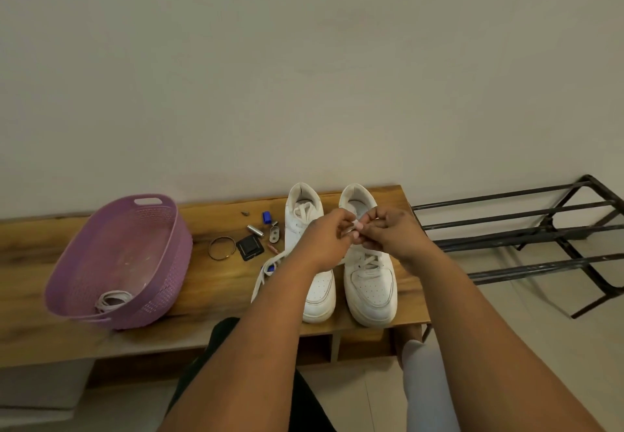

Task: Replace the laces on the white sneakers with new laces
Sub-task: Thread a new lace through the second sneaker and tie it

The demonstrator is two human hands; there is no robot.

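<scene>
Two white sneakers stand side by side on a wooden bench (209, 283), toes toward me. The left sneaker (315, 293) is partly covered by my left forearm. The right sneaker (371, 283) has lace in its lower eyelets. Above the right sneaker's tongue my left hand (326, 239) and my right hand (393, 232) meet, both pinching a white lace (355, 227) between the fingertips. A loose white lace (266, 271) with a blue tag lies on the bench left of the left sneaker. Another coiled white lace (113, 298) lies in the purple basket (158, 279).
Small items lie between basket and shoes: a ring-shaped bangle (221, 247), a black square piece (250, 247), a metal cylinder (255, 230), a blue cap (266, 217). A black metal rack (526, 236) stands right of the bench. A wall rises behind.
</scene>
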